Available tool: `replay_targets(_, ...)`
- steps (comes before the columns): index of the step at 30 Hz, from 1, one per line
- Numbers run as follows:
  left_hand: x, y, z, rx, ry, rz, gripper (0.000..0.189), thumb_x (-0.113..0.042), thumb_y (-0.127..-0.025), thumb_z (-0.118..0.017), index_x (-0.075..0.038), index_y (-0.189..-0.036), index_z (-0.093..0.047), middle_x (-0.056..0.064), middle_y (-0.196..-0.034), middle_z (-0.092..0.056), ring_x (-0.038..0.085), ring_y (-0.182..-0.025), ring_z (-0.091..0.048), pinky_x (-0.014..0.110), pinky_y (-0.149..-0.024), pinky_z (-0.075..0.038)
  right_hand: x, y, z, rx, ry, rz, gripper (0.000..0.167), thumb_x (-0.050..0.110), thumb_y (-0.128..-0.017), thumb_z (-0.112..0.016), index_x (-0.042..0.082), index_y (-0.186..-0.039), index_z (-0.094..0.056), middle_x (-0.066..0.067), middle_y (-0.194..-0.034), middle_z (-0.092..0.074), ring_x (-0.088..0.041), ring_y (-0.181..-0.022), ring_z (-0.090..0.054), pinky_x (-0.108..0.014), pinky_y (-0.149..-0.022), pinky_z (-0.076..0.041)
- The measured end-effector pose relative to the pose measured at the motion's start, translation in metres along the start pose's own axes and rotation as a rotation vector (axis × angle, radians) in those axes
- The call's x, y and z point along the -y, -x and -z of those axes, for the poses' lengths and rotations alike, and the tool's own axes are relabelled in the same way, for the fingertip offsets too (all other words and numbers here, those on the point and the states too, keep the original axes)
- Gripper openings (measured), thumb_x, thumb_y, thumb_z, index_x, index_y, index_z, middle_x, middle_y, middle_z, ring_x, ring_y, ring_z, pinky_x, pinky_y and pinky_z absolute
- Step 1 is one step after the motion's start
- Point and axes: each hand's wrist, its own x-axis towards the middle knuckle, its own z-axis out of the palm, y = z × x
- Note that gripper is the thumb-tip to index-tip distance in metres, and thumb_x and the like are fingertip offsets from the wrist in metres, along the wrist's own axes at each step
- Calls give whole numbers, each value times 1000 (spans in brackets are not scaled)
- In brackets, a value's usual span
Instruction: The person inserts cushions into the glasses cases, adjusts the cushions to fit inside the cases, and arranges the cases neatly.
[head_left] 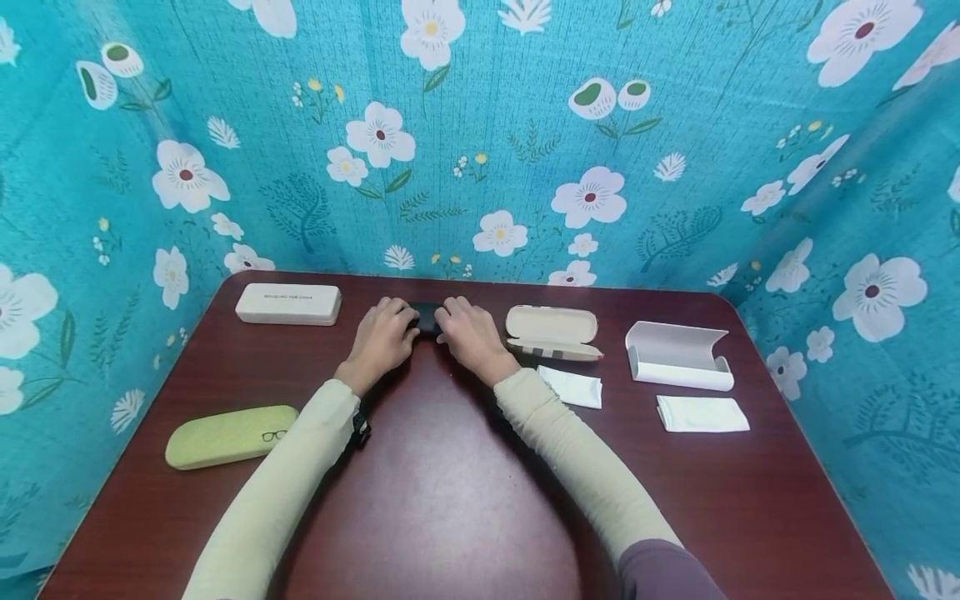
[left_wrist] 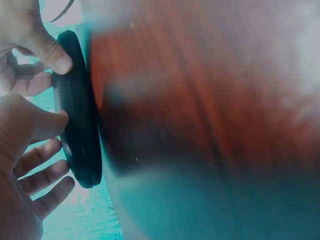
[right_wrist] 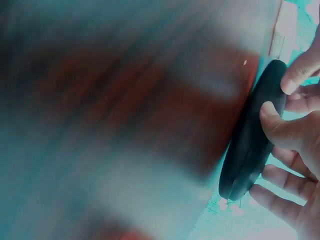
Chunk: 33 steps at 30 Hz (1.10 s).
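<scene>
Near the back edge of the table is a closed black glasses case [head_left: 427, 320], with a smooth surface and rounded ends. My left hand [head_left: 381, 335] grips its left part, and my right hand [head_left: 472, 332] holds its right part. Each thumb presses the near side, while the fingers lie behind, as the left wrist view shows on the case [left_wrist: 79, 110]. In the right wrist view, a seam runs along the tilted case [right_wrist: 252, 135]. Its far side is partly hidden by the fingers.
Left stand a white glasses case [head_left: 288, 305] and a green one [head_left: 225, 437]. On the right lie an open beige-lined case [head_left: 551, 323], an open white case [head_left: 678, 358] and two folded white cloths [head_left: 573, 387]. A floral curtain [head_left: 465, 167] hangs behind the brown table [head_left: 442, 500].
</scene>
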Motion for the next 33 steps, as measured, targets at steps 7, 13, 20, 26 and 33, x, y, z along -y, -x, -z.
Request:
replay_targets(7,-8,9,2,-34,70,29,22,-10,-93,-67,-1,-113,-73,16,-112,-69,34,-106,-62,50,-92,-52,-1,9,8,69,-162,-91,17,20,-92,-76,10,-105,-71,-6,-101,-65,-23,-96,-61,-35,-76,-56)
replay_targets(13,-20,14,11,-31,207,133,21,-12,-97,-62,-4,-112,-74,12,-114,-70,31,-110,-64,49,-94,-53,0,21,20,125,-388,-190,19,17,-94,-74,10,-111,-71,-6,-110,-67,-25,-108,-60,-38,-89,-54)
replay_targets(20,-36,18,28,-35,363,188,21,-15,-98,-62,-5,-113,-74,12,-117,-70,29,-112,-65,48,-96,-54,5,27,34,169,-490,-238,28,26,-97,-69,11,-121,-67,-4,-118,-67,-21,-113,-58,-39,-96,-52)
replay_targets(26,-47,28,33,-19,406,198,21,-14,-98,-64,-5,-113,-75,13,-115,-72,28,-102,-68,47,-91,-55,13,33,45,153,-554,-217,32,26,-97,-67,11,-125,-64,-4,-120,-67,-19,-111,-60,-38,-96,-52)
replay_targets(33,-67,45,31,-44,465,168,19,-11,-96,-64,-6,-109,-76,11,-109,-74,23,-88,-69,41,-81,-57,23,54,58,125,-631,-238,39,24,-97,-69,10,-132,-59,-4,-119,-67,-18,-109,-65,-38,-91,-55)
